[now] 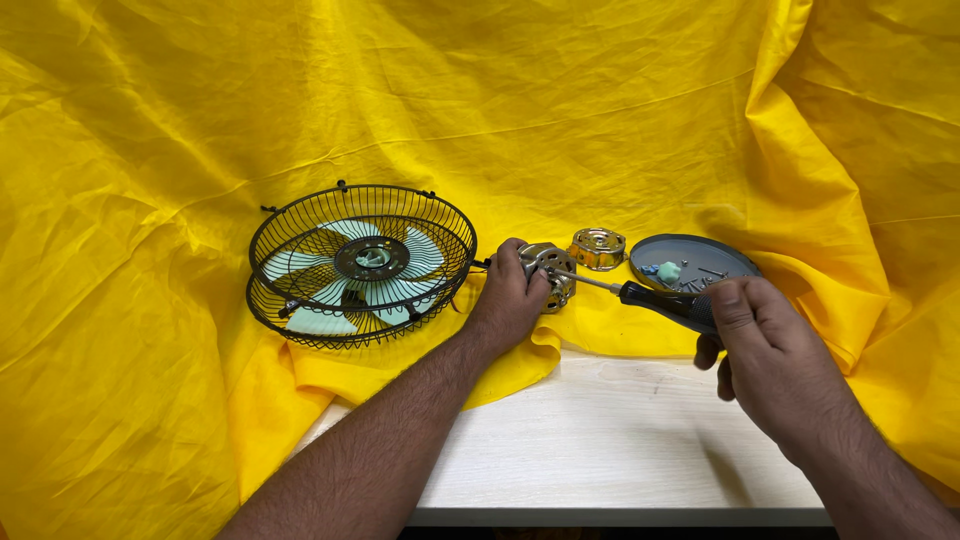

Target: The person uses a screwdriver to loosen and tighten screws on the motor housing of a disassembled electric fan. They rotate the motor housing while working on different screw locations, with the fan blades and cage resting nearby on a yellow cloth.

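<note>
Small repair workstation, improvised: a pale wood-grain tabletop draped with yellow cloth as backdrop, carrying a dismantled fan (wire guard, motor part) and a grey dish of loose screws.

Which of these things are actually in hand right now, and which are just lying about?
In hand:
left hand on the motor part
right hand holding the screwdriver

Lying about:
fan cage with blades
brass-coloured housing
grey dish of screws
yellow cloth
</note>
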